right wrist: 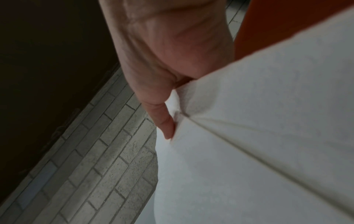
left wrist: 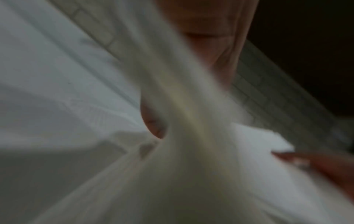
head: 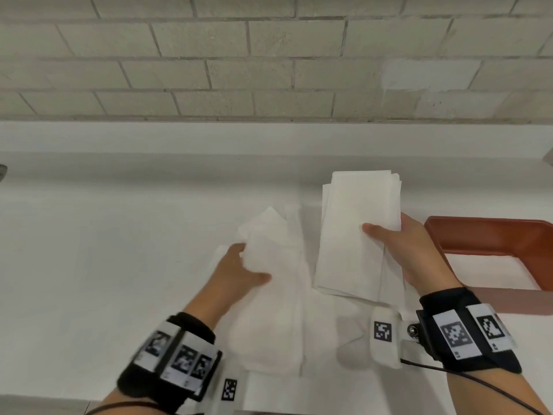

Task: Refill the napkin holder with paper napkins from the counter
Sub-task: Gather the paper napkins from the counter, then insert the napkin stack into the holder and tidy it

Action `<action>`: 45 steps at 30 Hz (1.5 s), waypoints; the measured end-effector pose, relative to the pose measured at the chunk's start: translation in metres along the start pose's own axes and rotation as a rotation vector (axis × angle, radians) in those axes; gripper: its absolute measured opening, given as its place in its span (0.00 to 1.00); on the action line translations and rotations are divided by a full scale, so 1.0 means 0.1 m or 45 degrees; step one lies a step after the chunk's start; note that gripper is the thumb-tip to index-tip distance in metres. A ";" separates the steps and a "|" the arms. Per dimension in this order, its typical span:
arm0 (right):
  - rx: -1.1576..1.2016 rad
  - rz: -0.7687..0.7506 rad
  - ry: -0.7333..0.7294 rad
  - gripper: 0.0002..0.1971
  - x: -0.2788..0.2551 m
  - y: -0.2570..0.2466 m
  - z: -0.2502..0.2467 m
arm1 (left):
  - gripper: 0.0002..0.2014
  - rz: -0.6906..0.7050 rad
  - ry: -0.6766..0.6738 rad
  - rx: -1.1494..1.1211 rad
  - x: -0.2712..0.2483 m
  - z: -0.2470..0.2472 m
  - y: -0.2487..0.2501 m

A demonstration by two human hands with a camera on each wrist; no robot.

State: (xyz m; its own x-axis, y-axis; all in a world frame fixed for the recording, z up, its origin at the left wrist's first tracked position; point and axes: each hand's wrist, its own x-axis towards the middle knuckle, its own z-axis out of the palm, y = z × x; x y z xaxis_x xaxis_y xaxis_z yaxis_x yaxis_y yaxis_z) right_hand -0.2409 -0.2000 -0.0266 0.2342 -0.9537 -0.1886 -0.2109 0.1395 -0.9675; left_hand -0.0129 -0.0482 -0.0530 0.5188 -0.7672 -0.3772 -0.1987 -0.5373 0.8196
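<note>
My right hand (head: 386, 227) grips a thick stack of folded white napkins (head: 356, 235) above the counter, thumb on top and fingers behind. In the right wrist view the thumb (right wrist: 164, 121) presses the stack (right wrist: 268, 136). My left hand (head: 254, 262) pinches a blurred white napkin (head: 269, 235) out of the loose pile (head: 299, 324) lying on the counter. The left wrist view shows that napkin (left wrist: 191, 136) streaked by motion between my fingers (left wrist: 153, 125). An orange-red napkin holder (head: 484, 235) sits to the right of my right hand and also shows as the orange holder (right wrist: 277, 18).
The white counter (head: 104, 250) runs left to right, backed by a raised white ledge (head: 209, 139) and a grey brick wall (head: 269, 55). A small dark object (head: 2, 170) pokes in at the far left edge.
</note>
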 end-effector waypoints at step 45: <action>-0.276 -0.735 0.502 0.26 -0.55 -0.34 0.04 | 0.15 0.419 -0.072 -1.074 -0.36 0.68 1.11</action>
State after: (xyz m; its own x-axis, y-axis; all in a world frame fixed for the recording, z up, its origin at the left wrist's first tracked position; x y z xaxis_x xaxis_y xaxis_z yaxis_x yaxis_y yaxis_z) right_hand -0.2428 -0.1510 0.0160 0.0144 -0.8902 0.4553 -0.3501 -0.4310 -0.8316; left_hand -0.1107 -0.1039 0.0220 0.4973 -0.8647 -0.0701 0.3566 0.1301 0.9252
